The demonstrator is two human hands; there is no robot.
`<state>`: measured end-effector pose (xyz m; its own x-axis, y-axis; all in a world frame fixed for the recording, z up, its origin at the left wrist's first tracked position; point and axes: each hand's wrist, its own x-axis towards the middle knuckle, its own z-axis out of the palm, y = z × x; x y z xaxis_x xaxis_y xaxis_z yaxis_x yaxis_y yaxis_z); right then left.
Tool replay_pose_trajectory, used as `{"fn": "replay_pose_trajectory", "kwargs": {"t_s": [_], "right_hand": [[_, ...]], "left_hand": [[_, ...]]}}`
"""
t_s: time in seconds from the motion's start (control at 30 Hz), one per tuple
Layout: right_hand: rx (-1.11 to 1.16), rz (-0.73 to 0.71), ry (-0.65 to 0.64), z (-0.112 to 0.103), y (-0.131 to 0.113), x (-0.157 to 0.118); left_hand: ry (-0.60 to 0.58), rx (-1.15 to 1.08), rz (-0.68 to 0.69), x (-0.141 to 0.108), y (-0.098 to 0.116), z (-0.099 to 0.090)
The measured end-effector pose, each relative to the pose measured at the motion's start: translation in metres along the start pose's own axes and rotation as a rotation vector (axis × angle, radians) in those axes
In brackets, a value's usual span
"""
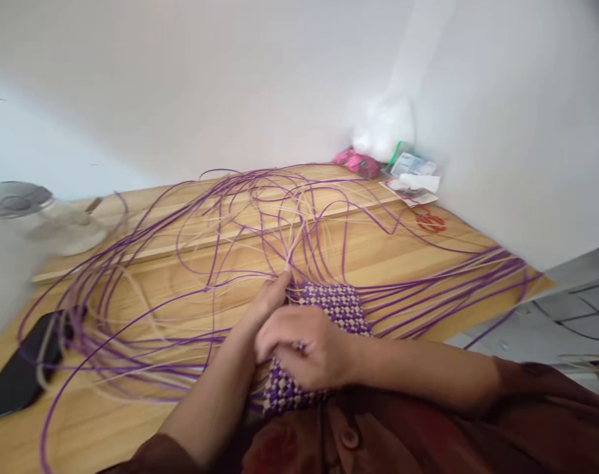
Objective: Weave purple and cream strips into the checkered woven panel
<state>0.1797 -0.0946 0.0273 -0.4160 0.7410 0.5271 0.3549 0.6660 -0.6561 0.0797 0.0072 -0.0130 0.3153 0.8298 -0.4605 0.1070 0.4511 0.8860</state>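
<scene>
A knotted panel of purple and beige cords point(339, 304) lies at the table's front edge against my body, with long loose cords point(146, 230) fanning out from it. My left hand point(274, 293) is at the panel's left side, its fingers closed on several beige cords point(292, 243) that rise away from the fingertips. Across the panel, my right hand point(302, 345) is curled with the fingers bent toward the left wrist. Whatever its fingers hold is hidden. Part of the panel is covered by both hands.
On the wooden table point(403, 257), a black flat object point(20, 368) lies at left, near a small fan point(18, 197). Orange-red cord point(430, 222), papers point(413, 187), a pink bundle point(356, 162) and a white bag point(383, 128) are at the back right. Cords hang over the right edge.
</scene>
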Motion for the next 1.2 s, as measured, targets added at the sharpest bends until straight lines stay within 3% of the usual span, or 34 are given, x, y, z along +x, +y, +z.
{"fn": "replay_pose_trajectory", "kwargs": {"t_s": [0.07, 0.13, 0.23, 0.37, 0.47, 0.53, 0.7, 0.87, 0.97, 1.1, 1.2], "right_hand": [[-0.055, 0.112, 0.140, -0.006, 0.018, -0.012], [-0.140, 0.312, 0.246, -0.016, 0.035, -0.025], [-0.145, 0.523, 0.279, -0.024, 0.050, -0.036], [-0.091, 0.558, 0.295, -0.021, 0.054, -0.036], [-0.132, 0.532, 0.282, -0.016, 0.054, -0.034], [-0.192, 0.474, 0.246, -0.013, 0.055, -0.033], [-0.321, 0.310, 0.178, -0.004, 0.061, -0.028], [-0.377, 0.439, 0.188, -0.002, 0.062, -0.024], [-0.370, 0.427, 0.125, -0.004, 0.063, -0.020], [-0.373, 0.468, 0.004, -0.012, 0.066, -0.004], [-0.389, 0.556, -0.177, -0.018, 0.067, 0.014]], "left_hand": [[0.024, -0.039, 0.015, 0.003, -0.003, 0.001], [-0.036, -0.101, 0.021, 0.006, -0.005, 0.003], [-0.162, -0.158, 0.008, 0.004, -0.003, 0.000], [-0.485, -0.003, 0.093, -0.006, 0.007, -0.019], [-0.627, 0.194, 0.229, -0.013, 0.012, -0.032], [-0.621, 0.287, 0.269, -0.014, 0.011, -0.035], [-0.456, 0.447, 0.416, -0.013, 0.013, -0.033], [-0.585, 0.361, 0.358, -0.015, 0.019, -0.041], [-0.564, 0.360, 0.371, -0.016, 0.015, -0.046], [-0.538, 0.305, 0.408, -0.015, 0.009, -0.046], [-0.524, 0.293, 0.416, -0.014, 0.008, -0.043]]}}
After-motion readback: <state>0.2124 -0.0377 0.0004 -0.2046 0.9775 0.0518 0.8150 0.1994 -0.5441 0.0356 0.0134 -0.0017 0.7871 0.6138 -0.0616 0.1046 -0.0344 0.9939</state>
